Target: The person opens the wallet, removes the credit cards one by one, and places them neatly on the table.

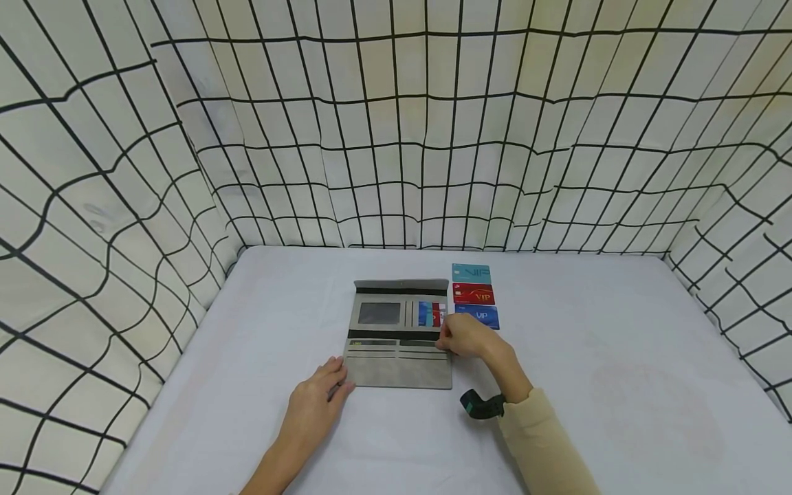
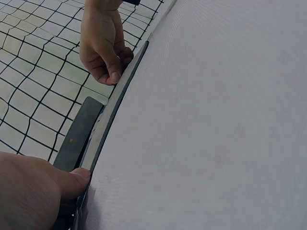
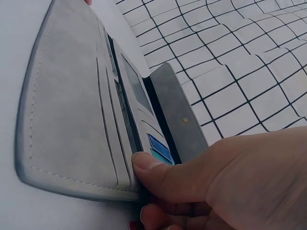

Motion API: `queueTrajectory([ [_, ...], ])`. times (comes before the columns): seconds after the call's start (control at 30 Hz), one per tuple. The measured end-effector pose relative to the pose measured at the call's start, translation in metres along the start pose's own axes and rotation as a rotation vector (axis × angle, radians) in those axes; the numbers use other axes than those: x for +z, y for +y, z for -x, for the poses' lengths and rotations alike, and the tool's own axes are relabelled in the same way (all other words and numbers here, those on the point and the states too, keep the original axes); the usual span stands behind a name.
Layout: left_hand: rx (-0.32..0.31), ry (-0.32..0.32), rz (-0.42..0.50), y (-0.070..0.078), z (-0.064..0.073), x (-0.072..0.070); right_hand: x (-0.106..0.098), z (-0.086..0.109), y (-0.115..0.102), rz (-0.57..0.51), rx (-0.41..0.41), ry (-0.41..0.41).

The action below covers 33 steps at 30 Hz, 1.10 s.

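Observation:
A grey wallet [image 1: 399, 371] lies unfolded on the white table, its inner slots facing up. Several blue, red and white cards [image 1: 431, 314] show in the small slots at its upper right. My right hand [image 1: 465, 335] pinches the wallet's right edge; in the right wrist view the thumb [image 3: 165, 175] is on the inner face beside the slots, with the other fingers curled below. At the opposite side my left hand [image 1: 318, 399] rests against the wallet's left edge, its thumb [image 2: 76, 179] touching the rim and its fingers relaxed. Some left fingertips are hidden in the left wrist view.
Right of the wallet three VIP cards lie in a column: a teal card [image 1: 471, 273], a red card [image 1: 474, 294] and a blue card [image 1: 479, 316]. The white table [image 1: 619, 371] is bordered by white walls with black netting [image 1: 427, 124]. A black strap device [image 1: 482, 404] sits on my right wrist.

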<state>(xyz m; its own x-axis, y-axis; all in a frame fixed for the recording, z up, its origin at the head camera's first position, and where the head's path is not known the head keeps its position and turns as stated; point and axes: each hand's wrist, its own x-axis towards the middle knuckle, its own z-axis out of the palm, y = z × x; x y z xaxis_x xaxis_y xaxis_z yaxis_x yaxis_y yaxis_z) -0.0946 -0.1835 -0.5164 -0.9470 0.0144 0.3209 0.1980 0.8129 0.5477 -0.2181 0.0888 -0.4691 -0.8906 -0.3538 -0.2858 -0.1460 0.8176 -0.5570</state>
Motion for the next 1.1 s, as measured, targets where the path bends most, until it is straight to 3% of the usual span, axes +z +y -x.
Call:
queueTrajectory([
  [0.27,0.008,-0.005,0.03,-0.001,0.001,0.0,0.003,-0.001,-0.002,0.005,-0.05,0.004],
  [0.57,0.031,0.04,0.035,-0.001,0.001,0.001,0.006,-0.003,-0.009,0.023,-0.079,0.015],
  [1.1,0.04,0.048,0.037,-0.002,0.0,0.002,0.011,-0.008,-0.006,0.052,-0.088,0.049],
])
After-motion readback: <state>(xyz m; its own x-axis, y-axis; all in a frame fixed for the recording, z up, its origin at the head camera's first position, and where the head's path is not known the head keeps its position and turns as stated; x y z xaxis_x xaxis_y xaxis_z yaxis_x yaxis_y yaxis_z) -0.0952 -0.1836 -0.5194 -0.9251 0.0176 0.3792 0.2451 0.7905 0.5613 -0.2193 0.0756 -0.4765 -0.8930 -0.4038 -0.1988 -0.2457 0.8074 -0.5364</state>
